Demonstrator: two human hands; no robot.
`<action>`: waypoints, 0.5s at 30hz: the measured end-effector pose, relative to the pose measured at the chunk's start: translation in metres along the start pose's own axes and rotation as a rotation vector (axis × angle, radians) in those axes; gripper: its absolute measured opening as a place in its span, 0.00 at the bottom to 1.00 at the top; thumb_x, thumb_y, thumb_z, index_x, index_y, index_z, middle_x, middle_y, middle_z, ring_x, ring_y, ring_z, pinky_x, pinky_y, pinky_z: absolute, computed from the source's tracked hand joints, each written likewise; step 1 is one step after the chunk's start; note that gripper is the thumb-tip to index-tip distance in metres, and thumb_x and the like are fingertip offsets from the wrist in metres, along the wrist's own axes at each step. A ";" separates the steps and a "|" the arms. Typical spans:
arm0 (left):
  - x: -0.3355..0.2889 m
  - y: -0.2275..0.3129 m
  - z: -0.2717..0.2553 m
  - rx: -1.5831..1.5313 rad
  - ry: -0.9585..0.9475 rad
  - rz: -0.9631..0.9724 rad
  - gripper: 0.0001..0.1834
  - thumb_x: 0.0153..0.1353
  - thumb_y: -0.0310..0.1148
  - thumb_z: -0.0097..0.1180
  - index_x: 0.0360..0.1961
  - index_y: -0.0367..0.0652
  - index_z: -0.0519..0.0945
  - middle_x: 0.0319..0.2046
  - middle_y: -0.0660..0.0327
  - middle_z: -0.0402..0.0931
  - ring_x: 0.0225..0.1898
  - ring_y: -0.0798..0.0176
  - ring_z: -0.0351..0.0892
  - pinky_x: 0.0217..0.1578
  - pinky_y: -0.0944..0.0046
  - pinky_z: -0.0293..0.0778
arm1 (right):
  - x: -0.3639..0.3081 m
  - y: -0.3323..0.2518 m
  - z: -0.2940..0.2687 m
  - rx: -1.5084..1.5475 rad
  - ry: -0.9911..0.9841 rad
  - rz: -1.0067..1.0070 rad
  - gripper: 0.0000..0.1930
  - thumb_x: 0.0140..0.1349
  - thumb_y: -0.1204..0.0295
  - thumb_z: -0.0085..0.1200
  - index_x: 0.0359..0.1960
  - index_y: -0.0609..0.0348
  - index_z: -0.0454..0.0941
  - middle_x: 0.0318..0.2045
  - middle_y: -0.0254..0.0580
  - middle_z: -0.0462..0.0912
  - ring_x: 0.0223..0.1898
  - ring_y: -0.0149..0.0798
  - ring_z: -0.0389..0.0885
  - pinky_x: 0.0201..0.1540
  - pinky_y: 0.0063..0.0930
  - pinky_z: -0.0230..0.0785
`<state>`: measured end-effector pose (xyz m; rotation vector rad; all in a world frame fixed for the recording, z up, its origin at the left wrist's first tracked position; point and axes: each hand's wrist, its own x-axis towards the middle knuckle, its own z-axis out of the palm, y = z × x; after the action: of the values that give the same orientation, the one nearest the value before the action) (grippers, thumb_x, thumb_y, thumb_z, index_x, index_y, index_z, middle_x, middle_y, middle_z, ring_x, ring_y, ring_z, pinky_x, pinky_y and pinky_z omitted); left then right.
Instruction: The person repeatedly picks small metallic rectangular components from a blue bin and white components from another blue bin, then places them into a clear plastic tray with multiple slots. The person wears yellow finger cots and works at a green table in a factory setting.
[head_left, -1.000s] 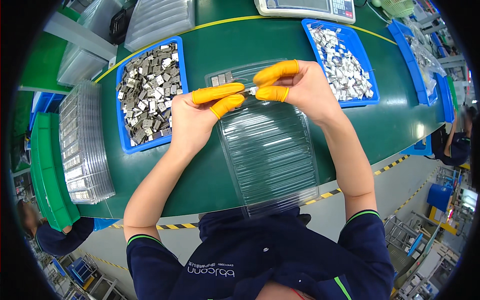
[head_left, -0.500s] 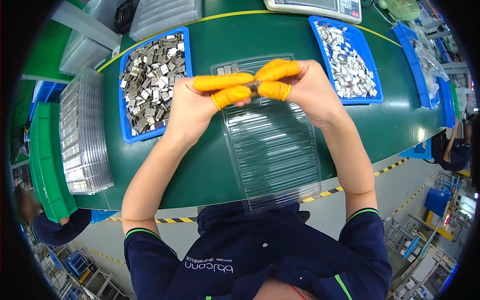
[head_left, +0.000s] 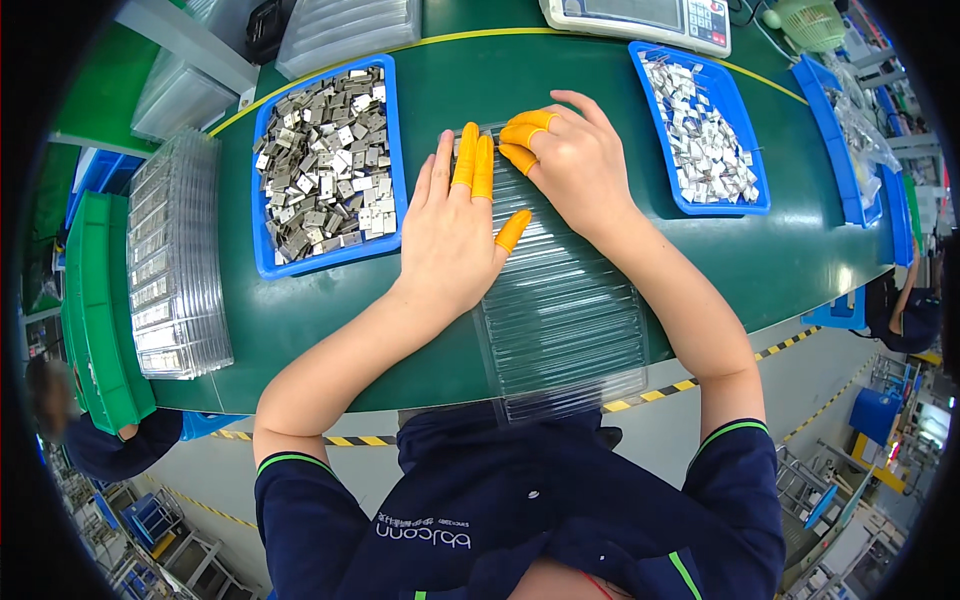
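Note:
A clear ribbed plastic tray (head_left: pixel 565 310) lies on the green table in front of me, its near end reaching past the edge. My left hand (head_left: pixel 445 235) rests palm down over the tray's far left part, fingers stretched out, with yellow finger cots on several of them. Beside it, my right hand (head_left: pixel 578 165) bends its yellow-covered thumb and fingers together at the tray's far end. Whatever those fingertips hold, if anything, is hidden. Both hands cover most of the tray's far rows.
Left of the tray stands a blue bin (head_left: pixel 393 130) of small grey and white blocks (head_left: pixel 325 160). A second blue bin (head_left: pixel 725 208) holds small white pieces (head_left: pixel 700 140). Stacked clear trays (head_left: pixel 180 260) and a green crate (head_left: pixel 95 300) stand far left; a scale (head_left: pixel 650 18) sits behind.
Both hands were together above the tray, pinching a small piece between them. They have since separated: the left has flattened onto the tray, and the right has lowered to its far end.

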<state>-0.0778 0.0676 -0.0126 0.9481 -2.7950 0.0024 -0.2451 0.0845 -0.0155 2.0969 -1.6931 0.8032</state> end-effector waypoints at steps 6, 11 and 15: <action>0.001 -0.001 -0.004 -0.010 0.003 -0.005 0.35 0.59 0.50 0.46 0.56 0.28 0.62 0.60 0.47 0.58 0.65 0.52 0.49 0.64 0.52 0.43 | -0.004 0.002 0.001 0.033 -0.077 0.039 0.06 0.44 0.75 0.59 0.27 0.59 0.82 0.28 0.41 0.81 0.36 0.39 0.77 0.57 0.36 0.62; 0.001 -0.001 -0.005 -0.041 0.059 0.004 0.33 0.59 0.47 0.48 0.56 0.30 0.63 0.59 0.48 0.60 0.65 0.52 0.50 0.64 0.51 0.45 | -0.003 0.008 -0.001 0.119 -0.059 0.038 0.09 0.46 0.73 0.58 0.31 0.58 0.82 0.31 0.42 0.80 0.40 0.44 0.76 0.55 0.37 0.62; 0.003 -0.020 -0.029 -0.078 0.275 0.022 0.29 0.56 0.38 0.53 0.56 0.35 0.64 0.54 0.46 0.64 0.59 0.47 0.60 0.59 0.48 0.54 | 0.006 0.036 -0.036 0.141 0.021 0.281 0.10 0.51 0.69 0.57 0.34 0.59 0.81 0.31 0.47 0.80 0.39 0.48 0.76 0.43 0.38 0.67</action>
<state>-0.0629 0.0523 0.0152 0.8298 -2.5331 0.0250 -0.2868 0.0917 0.0132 1.9531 -2.0008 1.0505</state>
